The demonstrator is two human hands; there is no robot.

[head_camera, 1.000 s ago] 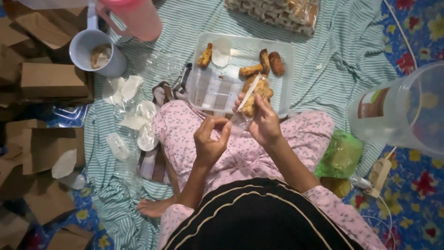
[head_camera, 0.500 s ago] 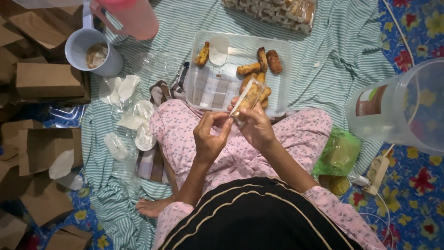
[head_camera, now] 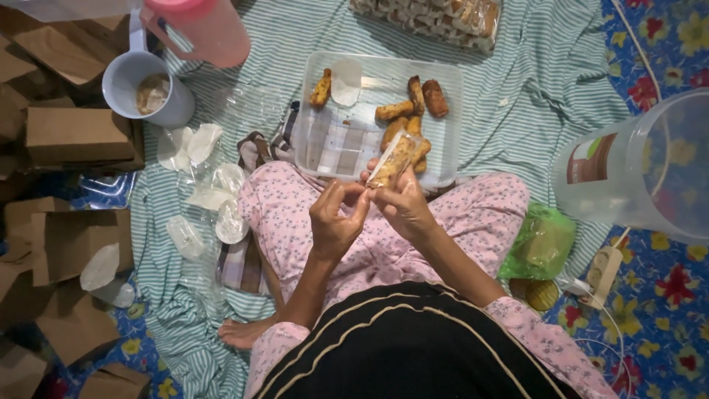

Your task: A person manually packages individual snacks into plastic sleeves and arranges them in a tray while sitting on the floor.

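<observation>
I sit cross-legged on a green striped cloth (head_camera: 517,74). My right hand (head_camera: 405,207) holds a fried roll in a clear plastic wrapper (head_camera: 391,159), tilted up over my lap. My left hand (head_camera: 336,222) pinches the lower end of that wrapper. Just beyond my hands lies a clear plastic tray (head_camera: 347,140) with several more brown fried rolls (head_camera: 413,103) and a white paper piece (head_camera: 346,80).
A white cup (head_camera: 144,89) and a pink jug (head_camera: 203,29) stand at far left. Brown cardboard boxes (head_camera: 74,137) pile along the left. Clear small bags (head_camera: 210,192) lie beside my knee. A large clear jug (head_camera: 642,170), a green bag (head_camera: 543,244) and a power strip (head_camera: 602,270) sit right.
My hands drew closer to my body with the wrapped roll, and my left hand came up to grip the wrapper's lower end.
</observation>
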